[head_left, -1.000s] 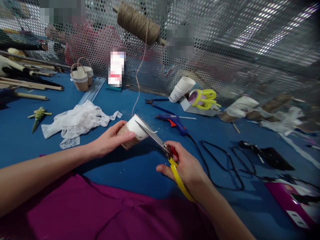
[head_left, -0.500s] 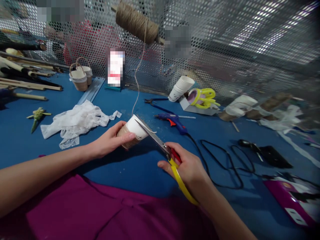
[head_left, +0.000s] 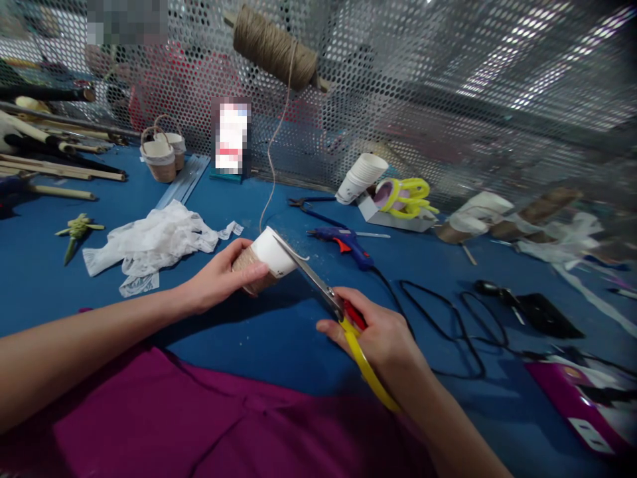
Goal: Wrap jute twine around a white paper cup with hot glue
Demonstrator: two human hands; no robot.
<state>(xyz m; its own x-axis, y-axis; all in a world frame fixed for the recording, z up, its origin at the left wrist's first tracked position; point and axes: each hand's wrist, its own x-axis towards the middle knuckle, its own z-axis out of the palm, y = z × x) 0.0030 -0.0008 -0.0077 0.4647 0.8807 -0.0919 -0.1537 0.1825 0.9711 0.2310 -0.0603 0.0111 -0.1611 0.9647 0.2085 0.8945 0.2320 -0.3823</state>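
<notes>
My left hand [head_left: 239, 271] is wrapped round a white paper cup [head_left: 270, 253] whose lower part is wound with brown twine [head_left: 259, 284]. The cup lies tilted, its mouth facing up and to the right. My right hand [head_left: 381, 332] grips scissors [head_left: 318, 282] with yellow and red handles. Their blades lie at the cup's rim, where a thin strip of the rim curls away. From a twine spool [head_left: 273, 48] above, a strand [head_left: 271, 153] hangs down behind the cup.
A blue glue gun [head_left: 343, 242] with its black cord and pliers [head_left: 311, 202] lie beyond the scissors. White lace [head_left: 154, 242] is heaped at left. Behind stand twine-wrapped baskets [head_left: 160, 162], a phone, and stacked cups [head_left: 361, 176] before a perforated metal screen [head_left: 428, 126].
The scissors and my right hand have shifted slightly right and down. Less of the blade tip overlaps the cup's rim. My left hand keeps the cup in nearly the same place.
</notes>
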